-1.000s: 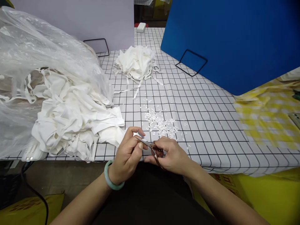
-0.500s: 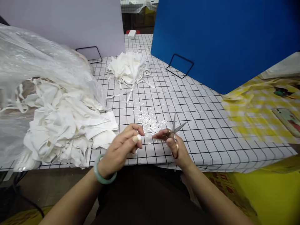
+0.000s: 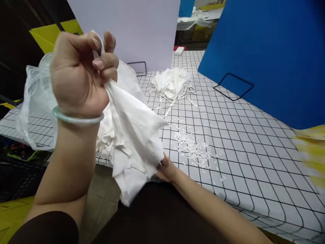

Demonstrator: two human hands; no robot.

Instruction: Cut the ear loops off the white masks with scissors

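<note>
Swinging up from low over the front edge of the surface (image 3: 248,142), the left hand (image 3: 81,76) is now rising close to the camera, drawing a white cloth (image 3: 138,123) along with it, while the view is turning leftward. Its fingers are curling in, closing on a narrow strap at the cloth's upper end, and the rest is hanging in loose folds between the two hands. The right hand (image 3: 167,171) is staying lower, just beside the cloth's lower right edge; a scissors (image 3: 165,160) handle is showing there, but the blades are hiding from view, and I cannot tell how far the fingers are closing or whether they are gripping fabric. White snippets (image 3: 193,149) are lying scattered to the right, and a bunch of white pieces (image 3: 172,83) is sitting farther back. This change is apparently shifting the work from trimming to handling a fresh piece.
</note>
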